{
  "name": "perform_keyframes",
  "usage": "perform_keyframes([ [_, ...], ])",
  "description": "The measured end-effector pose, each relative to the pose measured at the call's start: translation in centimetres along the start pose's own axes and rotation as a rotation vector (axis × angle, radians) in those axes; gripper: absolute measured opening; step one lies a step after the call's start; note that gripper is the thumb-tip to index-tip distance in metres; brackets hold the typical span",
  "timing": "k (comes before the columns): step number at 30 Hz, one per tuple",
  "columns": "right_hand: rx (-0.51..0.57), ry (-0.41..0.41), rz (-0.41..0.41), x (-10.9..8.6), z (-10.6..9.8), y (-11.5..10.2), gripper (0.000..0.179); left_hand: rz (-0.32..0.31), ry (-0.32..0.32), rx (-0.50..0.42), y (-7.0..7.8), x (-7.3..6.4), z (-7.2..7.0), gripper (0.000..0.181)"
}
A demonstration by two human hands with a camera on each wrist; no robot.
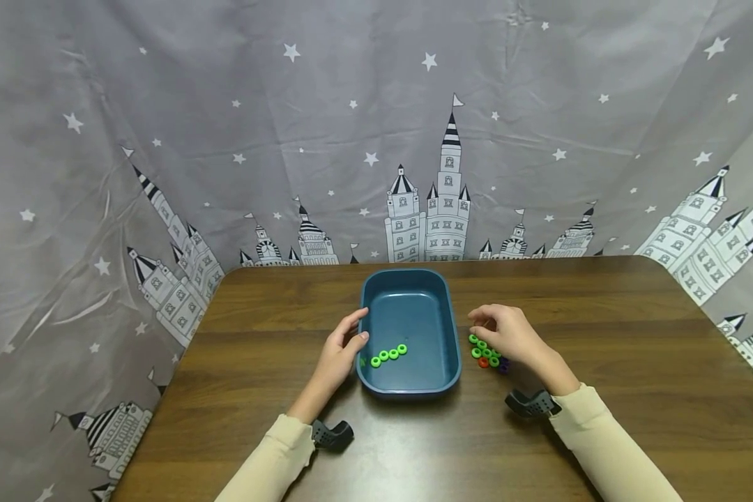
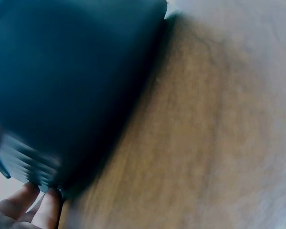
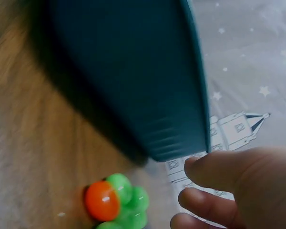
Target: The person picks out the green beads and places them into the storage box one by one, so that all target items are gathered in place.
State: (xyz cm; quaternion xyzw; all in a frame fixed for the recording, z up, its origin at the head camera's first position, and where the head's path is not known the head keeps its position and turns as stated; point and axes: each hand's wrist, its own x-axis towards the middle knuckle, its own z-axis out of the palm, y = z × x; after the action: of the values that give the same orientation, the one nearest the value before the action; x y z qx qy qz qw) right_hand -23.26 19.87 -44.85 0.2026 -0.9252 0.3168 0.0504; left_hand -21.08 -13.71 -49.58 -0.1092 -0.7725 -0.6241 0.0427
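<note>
A dark blue plastic bin (image 1: 408,385) stands on the table, with several green ring-shaped beads (image 1: 384,355) in a slanting row on its floor. At its left rim is my left hand (image 1: 339,348), fingertips and thumb touching the side. The left wrist view shows two fingertips (image 2: 47,207) against the outer wall. My right hand (image 1: 505,331) hovers over a small pile of green beads (image 1: 476,353), its thumb and forefinger apart with nothing seen between them. An orange-red bead (image 3: 102,201) and some purple beads (image 1: 504,365) belong to this pile, partly hidden by that hand.
The wooden table (image 1: 276,314) reaches back to a grey curtain (image 1: 326,139) printed with castles and stars. A black wrist camera (image 1: 332,436) sits on the left wrist, another camera (image 1: 532,403) on the right. The pile lies just right of the bin.
</note>
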Motion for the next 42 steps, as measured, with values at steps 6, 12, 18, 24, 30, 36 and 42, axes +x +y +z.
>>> perform_keyframes([
  [6, -0.027, -0.03, 0.058, -0.2, 0.8, 1.0, 0.019, -0.003, -0.001, -0.003, 0.0, 0.1, 0.0, 0.045],
  [12, -0.051, -0.04, 0.064, -0.2, 1.4, 1.3, 0.018, 0.001, 0.005, 0.0, 0.0, 0.1, 0.0, 0.045],
  [18, -0.081, -0.034, 0.083, -0.2, 1.6, 1.2, 0.018, -0.004, 0.006, 0.0, -0.3, 0.1, 0.1, 0.045],
  [24, -0.108, -0.027, 0.078, -0.3, 1.8, 1.3, 0.019, -0.004, 0.009, 0.001, -0.4, 0.1, 0.1, 0.045],
  [30, -0.138, -0.02, 0.079, -0.4, 1.9, 1.3, 0.02, 0.001, 0.006, 0.002, -0.1, 0.0, 0.0, 0.045],
  [36, -0.138, -0.012, 0.076, -0.4, 2.0, 1.3, 0.019, -0.012, 0.006, -0.005, -0.2, 0.1, 0.0, 0.045],
  [42, -0.137, -0.013, 0.073, -0.5, 2.0, 1.4, 0.018, -0.017, 0.012, -0.008, -0.2, 0.1, 0.0, 0.045],
])
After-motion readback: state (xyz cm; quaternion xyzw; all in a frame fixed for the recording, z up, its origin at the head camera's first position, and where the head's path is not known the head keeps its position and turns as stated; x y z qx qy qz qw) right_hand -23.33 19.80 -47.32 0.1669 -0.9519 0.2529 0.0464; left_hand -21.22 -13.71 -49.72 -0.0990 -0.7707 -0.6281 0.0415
